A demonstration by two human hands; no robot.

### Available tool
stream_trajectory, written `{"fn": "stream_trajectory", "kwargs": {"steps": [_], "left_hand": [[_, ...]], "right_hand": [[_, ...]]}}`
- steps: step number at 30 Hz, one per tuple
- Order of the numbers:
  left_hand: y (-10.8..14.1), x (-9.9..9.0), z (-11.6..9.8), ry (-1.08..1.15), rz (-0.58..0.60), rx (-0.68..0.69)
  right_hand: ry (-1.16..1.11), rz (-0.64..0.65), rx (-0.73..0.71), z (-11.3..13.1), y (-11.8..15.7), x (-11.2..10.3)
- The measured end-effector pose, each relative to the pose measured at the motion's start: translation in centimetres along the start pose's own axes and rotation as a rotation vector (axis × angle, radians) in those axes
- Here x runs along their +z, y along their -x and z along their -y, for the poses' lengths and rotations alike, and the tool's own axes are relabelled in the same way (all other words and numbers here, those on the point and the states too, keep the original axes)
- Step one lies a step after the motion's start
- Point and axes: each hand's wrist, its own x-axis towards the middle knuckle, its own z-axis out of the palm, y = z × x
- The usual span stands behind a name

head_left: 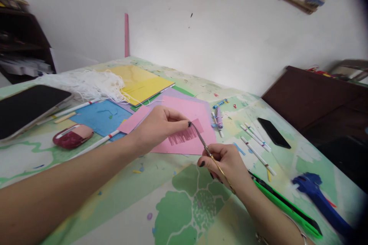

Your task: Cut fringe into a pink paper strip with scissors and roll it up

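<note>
My left hand point(161, 126) pinches a fringed strip of pink paper point(185, 134) by its upper edge, thumb and fingers pressed together. Thin cuts run along the lower side of the strip. In my right hand point(225, 162) is a pair of scissors point(211, 155) with gold-coloured handles, its fingers wrapped round them. The blades point up and left and meet the strip close to my left thumb tip. Below the strip, a larger pink sheet point(201, 111) lies on other coloured sheets.
Yellow sheets point(143, 84), white yarn point(94, 84) and a blue sheet point(100, 116) lie at the left, near a tablet point(28, 103). At the right are paper sticks point(258, 155), a phone point(274, 133), a green cutter point(287, 206) and a blue tool point(319, 199).
</note>
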Motion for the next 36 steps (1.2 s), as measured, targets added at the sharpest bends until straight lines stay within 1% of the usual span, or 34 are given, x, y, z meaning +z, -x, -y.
{"fn": "stream_trajectory", "kwargs": {"steps": [3,7,12,15,22,27,36], "left_hand": [[0.02,-0.04,-0.09,0.006,0.004,0.003],[0.00,-0.04,-0.26,0.005,-0.024,0.017],[-0.05,-0.08,-0.50,-0.022,-0.084,0.032],[-0.08,-0.08,-0.47,-0.025,-0.101,0.033],[-0.25,-0.07,-0.07,-0.008,-0.032,0.024],[-0.14,0.00,-0.09,-0.012,-0.020,-0.001],[-0.08,0.08,-0.01,0.004,0.007,-0.007]], "right_hand": [[-0.005,-0.006,-0.018,0.09,0.10,-0.02],[-0.018,0.005,-0.081,0.23,0.42,-0.07],[-0.053,0.017,-0.080,0.26,0.54,-0.06],[-0.045,0.010,-0.080,0.16,0.39,-0.06],[-0.035,0.022,-0.098,-0.27,0.30,-0.17],[-0.041,0.043,-0.111,-0.26,0.29,-0.12],[-0.037,0.041,-0.107,-0.33,0.25,-0.11]]}}
